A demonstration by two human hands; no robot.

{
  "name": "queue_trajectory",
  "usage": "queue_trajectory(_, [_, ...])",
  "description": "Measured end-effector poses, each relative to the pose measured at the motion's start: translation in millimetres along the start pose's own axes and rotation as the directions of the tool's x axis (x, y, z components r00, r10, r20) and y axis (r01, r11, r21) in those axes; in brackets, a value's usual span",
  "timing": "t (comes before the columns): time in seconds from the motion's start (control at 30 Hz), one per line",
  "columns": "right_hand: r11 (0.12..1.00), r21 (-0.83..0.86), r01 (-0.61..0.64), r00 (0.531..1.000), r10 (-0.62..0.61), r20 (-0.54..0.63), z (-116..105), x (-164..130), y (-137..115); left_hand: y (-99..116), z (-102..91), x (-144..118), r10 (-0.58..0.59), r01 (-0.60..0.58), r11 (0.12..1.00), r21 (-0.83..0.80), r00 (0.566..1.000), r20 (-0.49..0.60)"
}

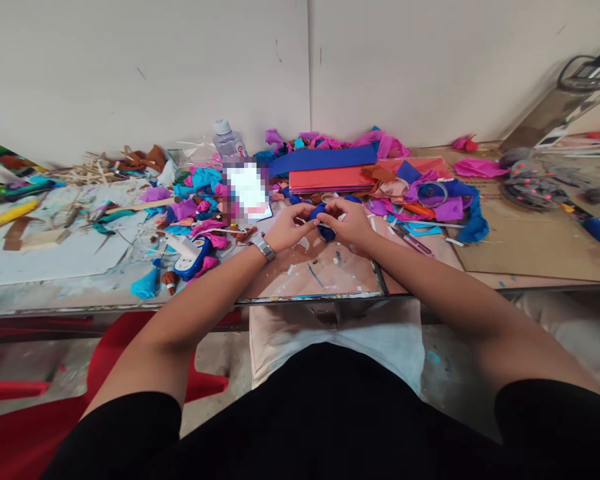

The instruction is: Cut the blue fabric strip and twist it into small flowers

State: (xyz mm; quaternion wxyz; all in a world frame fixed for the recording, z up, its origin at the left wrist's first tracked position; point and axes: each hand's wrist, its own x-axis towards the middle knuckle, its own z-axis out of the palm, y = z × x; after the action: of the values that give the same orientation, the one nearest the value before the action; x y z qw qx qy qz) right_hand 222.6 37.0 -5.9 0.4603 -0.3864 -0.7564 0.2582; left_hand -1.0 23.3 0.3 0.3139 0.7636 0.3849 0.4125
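Between both hands, just above the near part of the table, is a dark blue crumpled piece (324, 220) that looks like crepe paper. My left hand (291, 228) grips its left side with bent fingers. On the other side my right hand (349, 220) pinches it, thumb and fingers closed in. The fingers cover part of the piece. Behind the hands lie a stack of red-orange paper (330, 179) and a folded blue strip (325, 159). A phone (250, 190) with a bright, blurred screen leans left of them.
Crumpled coloured paper (207, 180) is heaped around. A plastic bottle (230, 141) stands at the back. On the left lie a blue-and-white power strip (193, 257) and sticks (100, 167); a pink cutter (417, 245) and cardboard (535, 240) are on the right.
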Motion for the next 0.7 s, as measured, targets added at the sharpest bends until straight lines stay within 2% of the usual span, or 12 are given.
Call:
queue_trajectory(0.2, [1.000,0.004,0.010,0.999,-0.010,0.032,-0.4,0.5,0.7,0.2,-1.7,0.9,-0.027,0.028,0.999,-0.040,0.999,0.035])
queue_trajectory(0.33, [1.000,0.009,0.022,0.999,-0.022,0.027,-1.8,0.9,-1.5,0.9,-1.1,2.3,-0.057,0.062,0.983,-0.175,0.998,0.033])
queue_trajectory(0.5, [0.999,0.033,0.003,1.000,-0.004,0.003,-3.2,1.2,-6.9,1.0,-1.6,3.9,-0.118,0.115,0.920,-0.374,0.993,0.015])
queue_trajectory(0.7, [0.988,0.147,-0.034,0.998,0.027,0.055,0.2,-1.7,-10.0,-2.8,-1.4,6.2,-0.214,0.175,0.840,-0.514,0.977,-0.017])
